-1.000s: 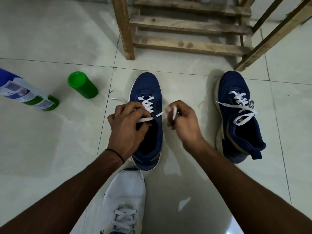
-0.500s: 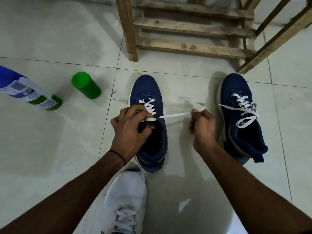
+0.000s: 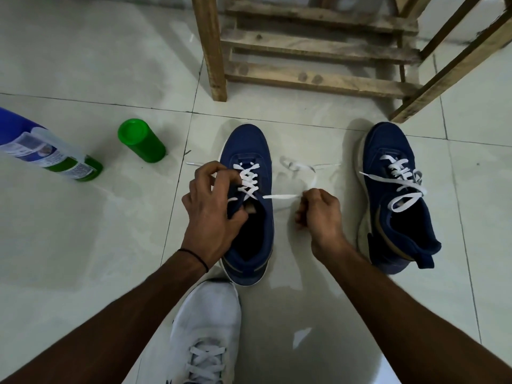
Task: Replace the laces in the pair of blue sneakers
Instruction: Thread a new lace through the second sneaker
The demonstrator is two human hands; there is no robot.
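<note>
Blue sneaker [image 3: 246,139], half laced, is standing on the tiled floor [image 3: 83,245]. Left hand [image 3: 213,214] is gripping its eyelet edge, fingers curled on the upper. Right hand [image 3: 321,214], just right of it, is pulling the white lace [image 3: 279,196] taut, fingers clamped on it. Second blue sneaker [image 3: 388,145] is sitting further right. Green cylinder [image 3: 141,141] and toppled bottle [image 3: 50,153] are lying to its left, wooden rack [image 3: 318,81] beyond its toe.
</note>
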